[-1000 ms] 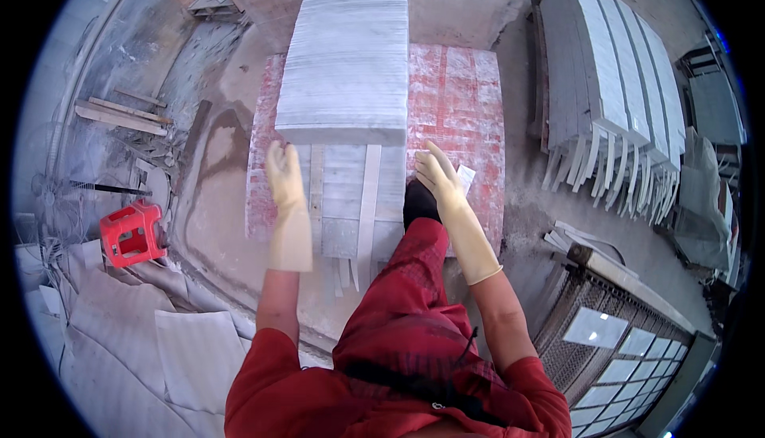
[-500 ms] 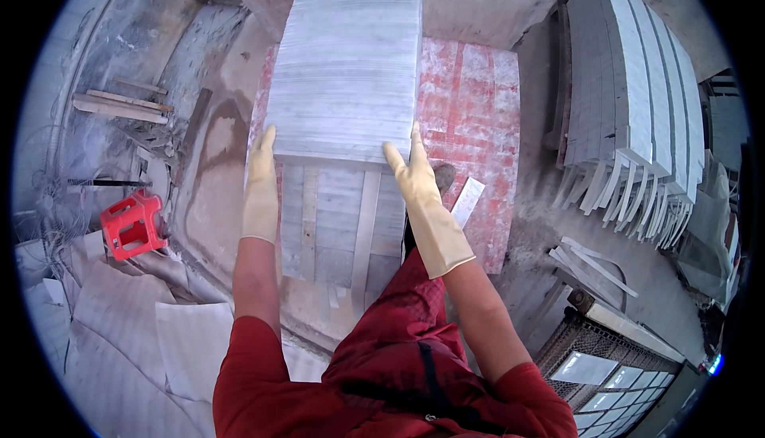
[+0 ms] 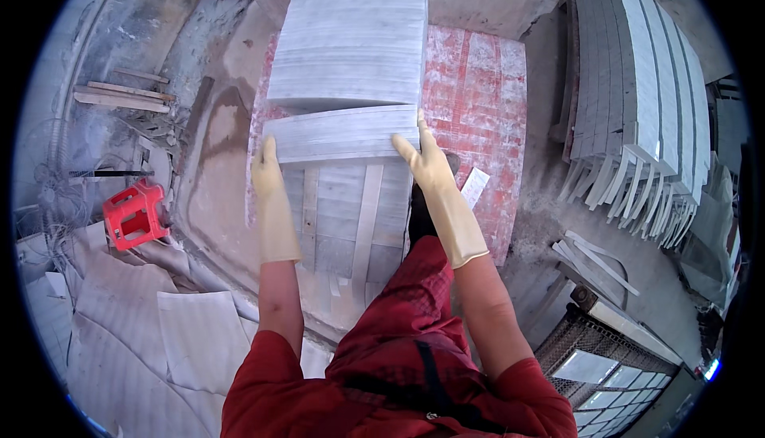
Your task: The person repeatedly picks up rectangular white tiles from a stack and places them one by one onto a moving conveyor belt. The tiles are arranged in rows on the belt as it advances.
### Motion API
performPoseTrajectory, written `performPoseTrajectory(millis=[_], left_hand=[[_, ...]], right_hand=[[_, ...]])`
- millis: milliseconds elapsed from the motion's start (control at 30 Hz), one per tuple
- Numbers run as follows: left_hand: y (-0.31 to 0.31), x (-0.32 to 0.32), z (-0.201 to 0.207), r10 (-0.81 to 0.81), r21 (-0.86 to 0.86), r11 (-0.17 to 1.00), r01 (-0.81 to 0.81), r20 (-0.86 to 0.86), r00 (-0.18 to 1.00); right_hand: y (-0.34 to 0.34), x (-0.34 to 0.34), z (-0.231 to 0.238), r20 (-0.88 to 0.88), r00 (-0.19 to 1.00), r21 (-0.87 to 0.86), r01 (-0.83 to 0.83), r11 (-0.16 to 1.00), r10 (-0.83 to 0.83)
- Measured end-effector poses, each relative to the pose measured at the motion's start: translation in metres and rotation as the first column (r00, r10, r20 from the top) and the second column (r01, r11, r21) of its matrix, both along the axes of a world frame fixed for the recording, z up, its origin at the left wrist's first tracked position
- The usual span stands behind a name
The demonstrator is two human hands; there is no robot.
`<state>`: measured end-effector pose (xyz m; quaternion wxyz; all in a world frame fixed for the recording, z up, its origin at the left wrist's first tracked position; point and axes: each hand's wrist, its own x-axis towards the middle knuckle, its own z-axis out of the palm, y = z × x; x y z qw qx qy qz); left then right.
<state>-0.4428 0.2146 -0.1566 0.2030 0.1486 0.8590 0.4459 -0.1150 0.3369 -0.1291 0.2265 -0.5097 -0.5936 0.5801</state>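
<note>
The left hand point(image 3: 268, 171) and the right hand point(image 3: 430, 163), both in cream gloves, share one grip, grasping pale slabs point(image 3: 343, 135) by opposite ends. The left fingers lie along the left end; the right thumb rests over the near edge, with the fingers at the right end. The slabs sit slightly askew in front of a tall stack point(image 3: 351, 39), with a narrow gap between them, wider toward the left. Below them is a lower pile point(image 3: 339, 207) with two pale upright strips against it. A red board point(image 3: 478, 95), smeared white, extends beneath the stack, and a small white offcut point(image 3: 476, 188) lies on its right part. Farther left is a red stool point(image 3: 135, 213), with planks point(image 3: 123, 97) beyond it. To the far right stands another stack, thin strips point(image 3: 637, 191) jutting from its near end.
</note>
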Motion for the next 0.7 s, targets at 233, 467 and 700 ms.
performPoseTrajectory(millis=[233,467,700], left_hand=[[-0.020,0.016,0.003,-0.034,-0.024,0.999,0.033,-0.025,0.999],[-0.027,0.019,0.008,-0.095,0.094,0.991,0.097,-0.029,0.995],[-0.029,0.019,0.007,-0.119,0.192,0.975,0.108,0.046,0.992]], right_hand=[[-0.007,-0.008,0.022,0.196,0.978,-0.083,0.096,0.992,-0.078],[-0.033,-0.016,0.044,0.375,0.921,-0.100,0.156,0.983,-0.107],[-0.085,0.000,0.033,0.420,0.902,-0.063,0.140,0.988,-0.101]])
